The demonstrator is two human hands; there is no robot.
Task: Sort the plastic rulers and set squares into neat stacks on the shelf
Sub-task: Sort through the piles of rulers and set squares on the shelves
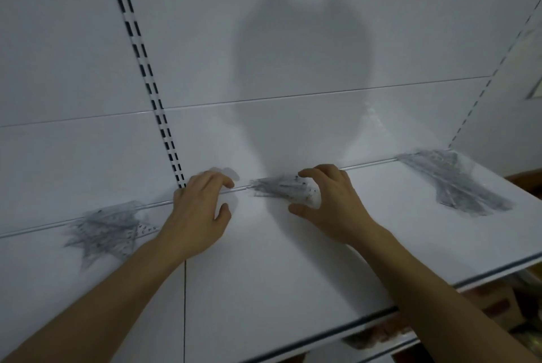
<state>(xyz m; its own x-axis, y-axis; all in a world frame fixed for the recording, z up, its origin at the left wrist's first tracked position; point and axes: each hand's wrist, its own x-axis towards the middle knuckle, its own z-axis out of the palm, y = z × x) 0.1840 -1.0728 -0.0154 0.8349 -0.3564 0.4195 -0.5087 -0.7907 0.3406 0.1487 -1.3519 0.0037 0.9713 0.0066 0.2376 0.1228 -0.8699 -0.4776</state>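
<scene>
Here, from the head camera, a person is reaching both bare arms over a white shelf (264,274) toward its back wall. The left hand (199,210) is hovering at about 9 o'clock of the shelf's middle, fingers loosely curled and holding nothing, fingertips near the seam where shelf meets wall. The right hand (325,204) is sitting just to the 3 o'clock side of it, fingers spread and bent like a claw over a small middle pile of clear rulers (278,188); whether the fingertips are actually touching the plastic I cannot tell through the blur. The two hands are apart, with bare shelf between them. A loose left pile of clear plastic pieces (108,229) is lying at 8 o'clock, beside the left forearm. A larger right pile (457,183) is lying far out at 2 o'clock, near the shelf's right end. A slotted upright (146,75) is running up the wall at 11 o'clock.
</scene>
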